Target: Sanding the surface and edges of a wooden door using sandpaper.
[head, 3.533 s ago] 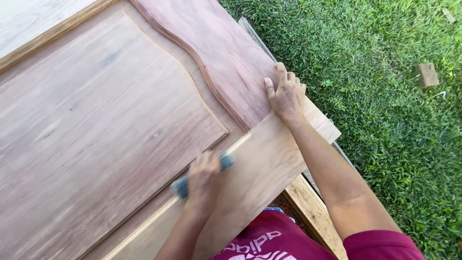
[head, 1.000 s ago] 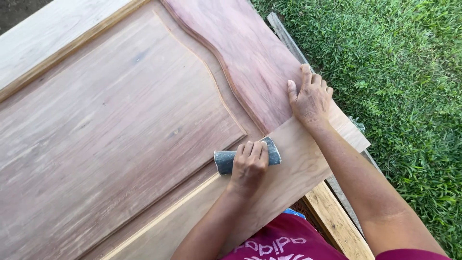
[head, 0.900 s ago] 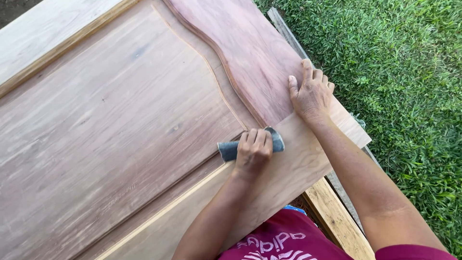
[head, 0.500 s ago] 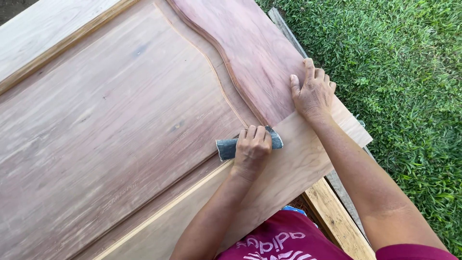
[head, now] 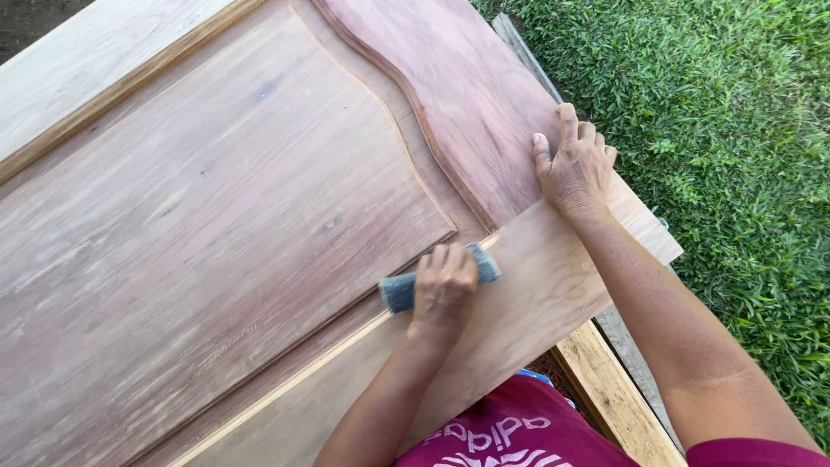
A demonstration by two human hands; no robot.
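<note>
Outdoors, daylight: green grass [head: 735,130] at right, wooden beam [head: 605,398] w/ bare dirt [head: 35,22] top left

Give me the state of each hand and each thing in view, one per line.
left hand: closed over the sanding block, pressing it down.
sanding block: grey, held flat at the panel's lower edge.
right hand: open, palm flat on the door, holding nothing.
wooden door: lying flat, bare wood, pale patches on its raised panel.
timber support: under the door's corner, partly hidden.
grass: green, beside the door.

One wooden door [head: 259,199], one sanding block [head: 399,292]
</note>
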